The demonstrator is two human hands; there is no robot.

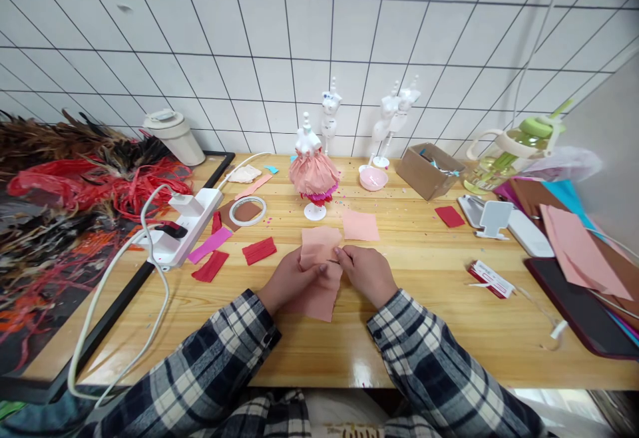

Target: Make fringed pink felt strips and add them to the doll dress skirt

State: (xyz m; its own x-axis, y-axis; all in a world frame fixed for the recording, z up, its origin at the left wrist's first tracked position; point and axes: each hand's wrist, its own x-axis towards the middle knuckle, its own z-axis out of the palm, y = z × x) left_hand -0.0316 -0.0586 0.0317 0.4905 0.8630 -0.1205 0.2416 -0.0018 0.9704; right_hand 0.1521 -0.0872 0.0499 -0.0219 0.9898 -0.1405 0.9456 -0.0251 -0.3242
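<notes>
Both hands hold a peach sheet of crepe paper [319, 295] low over the table. My left hand [295, 277] is closed on its left side, with the thumb across the top. At the right edge my right hand [367, 270] pinches the sheet beside a short dark slit that looks like a tear. A smaller peach crepe paper piece [360, 225] lies flat just beyond. Behind it stands a small white mannequin [306, 138] in a ruffled peach paper skirt [313, 173], with magenta and red layers under the hem.
Red paper scraps [259, 250], a tape roll [248, 212] and a white power strip [187, 231] lie left. Bare mannequins [330, 115], a pink bowl [373, 178] and a cardboard box [424, 175] stand behind. A jug [516, 155], phone stand [494, 218] and paper sheets [579, 245] are right.
</notes>
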